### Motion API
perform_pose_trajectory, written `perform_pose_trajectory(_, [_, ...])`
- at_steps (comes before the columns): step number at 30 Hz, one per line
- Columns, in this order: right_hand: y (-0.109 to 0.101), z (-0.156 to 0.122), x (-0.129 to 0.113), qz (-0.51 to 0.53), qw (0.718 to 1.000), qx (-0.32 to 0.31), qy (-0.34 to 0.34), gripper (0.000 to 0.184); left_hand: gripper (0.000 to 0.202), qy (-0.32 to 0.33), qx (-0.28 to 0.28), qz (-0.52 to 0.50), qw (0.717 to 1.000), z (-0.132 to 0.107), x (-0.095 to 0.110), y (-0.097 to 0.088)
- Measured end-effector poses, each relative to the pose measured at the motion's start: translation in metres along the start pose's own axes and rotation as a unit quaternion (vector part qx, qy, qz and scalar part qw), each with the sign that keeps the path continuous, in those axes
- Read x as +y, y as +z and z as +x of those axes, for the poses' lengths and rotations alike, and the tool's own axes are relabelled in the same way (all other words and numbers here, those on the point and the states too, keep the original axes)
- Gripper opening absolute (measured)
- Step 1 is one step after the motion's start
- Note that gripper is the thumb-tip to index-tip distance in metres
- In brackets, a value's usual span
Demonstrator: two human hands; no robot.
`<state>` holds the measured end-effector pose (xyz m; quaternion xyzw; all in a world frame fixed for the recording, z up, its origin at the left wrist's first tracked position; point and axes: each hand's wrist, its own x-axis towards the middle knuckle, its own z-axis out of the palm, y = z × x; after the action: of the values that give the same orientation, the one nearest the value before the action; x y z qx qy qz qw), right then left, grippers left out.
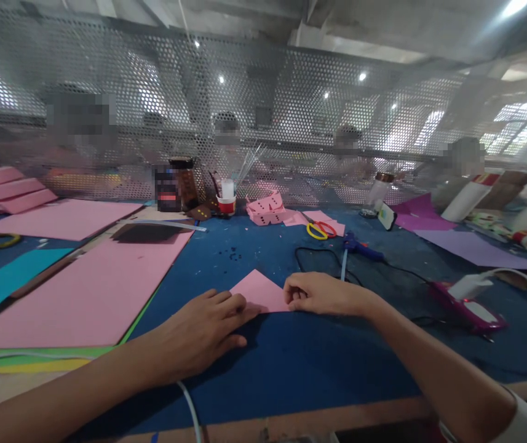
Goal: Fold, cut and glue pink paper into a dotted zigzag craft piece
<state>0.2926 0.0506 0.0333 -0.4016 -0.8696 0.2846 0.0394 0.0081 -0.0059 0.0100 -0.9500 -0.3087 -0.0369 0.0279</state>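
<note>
Beneath ceiling lights point(515, 7), at a blue tabletop point(300, 369) by a perforated screen point(272, 80), the left hand point(205, 333) rests unclenched on pink paper point(262, 290); the right hand point(315, 294) curls there, grip unclear.

The paper point(261, 290) is plain, pale pink and small, and shows as a triangle – one blunt corner pointing away from the person, one straight edge running along the near side. It lies about flat on the blue table point(300, 369), its two side corners hidden from view – whether it is folded or single-layered cannot be told.
</note>
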Motion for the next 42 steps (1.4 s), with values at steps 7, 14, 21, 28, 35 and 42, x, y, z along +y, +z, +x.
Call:
perform_pose_trajectory(7, [0.019,0.009,-0.012,0.014,0.988,0.122,-0.095,0.01,0.05,0.016,-0.018,0.026,0.999,0.002,0.002,-0.002])
perform_pose_trajectory(14, [0.045,0.026,-0.019,-0.017,0.988,0.128,-0.084,0.008,0.049,0.02,-0.011,0.029,0.999,0.001,-0.002,0.005])
perform_pose_trajectory(21, [0.041,0.024,-0.012,-0.015,0.991,0.106,-0.077,0.011,0.048,0.019,-0.003,0.033,0.999,0.0,-0.001,0.004])
perform_pose_trajectory(28, [0.025,0.016,-0.011,-0.012,0.997,0.061,-0.034,0.014,0.05,0.011,-0.009,0.01,1.0,0.0,-0.003,0.004])
perform_pose_trajectory(35, [0.009,0.009,0.008,-0.024,0.999,0.025,-0.022,0.014,0.059,0.008,-0.015,-0.008,1.0,0.0,-0.005,0.004])
perform_pose_trajectory(42, [-0.005,0.003,0.015,-0.02,0.999,-0.025,-0.025,0.009,0.056,0.003,-0.016,-0.037,0.999,-0.003,-0.007,0.004])
